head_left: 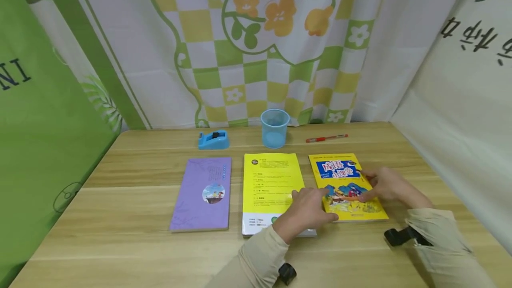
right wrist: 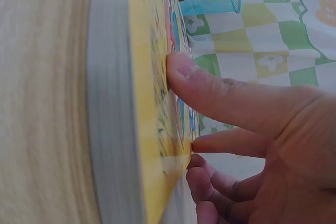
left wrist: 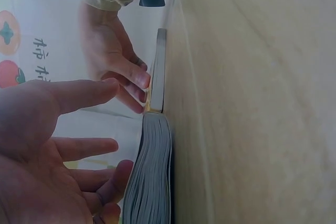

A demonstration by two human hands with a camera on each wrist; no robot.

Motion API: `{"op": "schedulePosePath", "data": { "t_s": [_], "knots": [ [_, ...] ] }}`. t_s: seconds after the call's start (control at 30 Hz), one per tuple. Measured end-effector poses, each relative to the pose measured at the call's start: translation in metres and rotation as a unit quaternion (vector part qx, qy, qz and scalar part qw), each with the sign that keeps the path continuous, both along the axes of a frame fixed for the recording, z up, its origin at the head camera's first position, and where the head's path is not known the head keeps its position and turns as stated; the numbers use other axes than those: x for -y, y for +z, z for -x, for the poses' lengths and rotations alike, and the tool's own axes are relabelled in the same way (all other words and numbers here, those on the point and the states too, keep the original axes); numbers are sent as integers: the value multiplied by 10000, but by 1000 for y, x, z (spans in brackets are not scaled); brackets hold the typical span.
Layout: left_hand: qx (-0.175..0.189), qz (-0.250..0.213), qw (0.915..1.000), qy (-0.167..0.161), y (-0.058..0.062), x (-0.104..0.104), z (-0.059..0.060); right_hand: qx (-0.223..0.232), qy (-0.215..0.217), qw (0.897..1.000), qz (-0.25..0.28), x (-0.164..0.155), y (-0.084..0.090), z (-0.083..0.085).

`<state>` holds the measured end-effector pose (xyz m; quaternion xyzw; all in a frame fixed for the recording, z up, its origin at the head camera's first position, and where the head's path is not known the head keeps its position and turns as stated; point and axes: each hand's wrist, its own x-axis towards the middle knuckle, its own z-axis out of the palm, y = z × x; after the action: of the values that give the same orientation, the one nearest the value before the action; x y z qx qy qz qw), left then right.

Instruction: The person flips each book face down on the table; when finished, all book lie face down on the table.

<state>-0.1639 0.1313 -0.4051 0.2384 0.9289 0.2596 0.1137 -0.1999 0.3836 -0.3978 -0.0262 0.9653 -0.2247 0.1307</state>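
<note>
purple book (head_left: 202, 194), tape dispenser (head_left: 214, 140), cup (head_left: 274, 128)

Three books lie in a row on the bench (head_left: 120, 243). The left book (head_left: 202, 194) sits apart from the middle book (head_left: 269, 186), and the right book (head_left: 344, 186) lies just right of the middle one. Behind the row, towards the far edge, stand a tape dispenser (head_left: 214, 139) on the left, a mesh pen cup (head_left: 274, 128) behind the middle book, and a pen (head_left: 326, 138) on the right. The left hand (head_left: 308, 210) rests across the near corners of the middle and right books; the right hand (head_left: 384, 185) touches the right book's right side.
</note>
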Motion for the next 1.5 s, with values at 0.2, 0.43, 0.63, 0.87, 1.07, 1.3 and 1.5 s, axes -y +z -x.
{"op": "schedulePosePath", "data": {
  "t_s": [0.2, 0.43, 0.63, 0.87, 1.07, 1.3, 1.5],
  "knots": [
    [140, -27, 9999, 70, -1, 0, 0, 33, 121, 9999, -39, 3, 3, 0],
    [120, -38, 9999, 19, -2, -1, -1, -5, 247, 9997, 8, 3, 2, -2],
    [208, -310, 9993, 46, -2, -3, -2, 91, 178, 9998, 5, 2, 4, -2],
    [778, -1014, 9913, 310, 2, -4, -7, 59, 152, 9999, -21, 2, 5, -1],
    [1238, -1638, 9776, 463, 7, -2, -5, 36, 155, 9998, -128, 4, 6, -1],
    [1727, -2304, 9548, 741, 13, 0, -3, -39, 210, 9992, -335, 7, 11, -3],
    [1811, -2777, 9384, 971, 14, 3, -3, -92, 247, 9980, -571, 9, 12, -5]
  ]
}}
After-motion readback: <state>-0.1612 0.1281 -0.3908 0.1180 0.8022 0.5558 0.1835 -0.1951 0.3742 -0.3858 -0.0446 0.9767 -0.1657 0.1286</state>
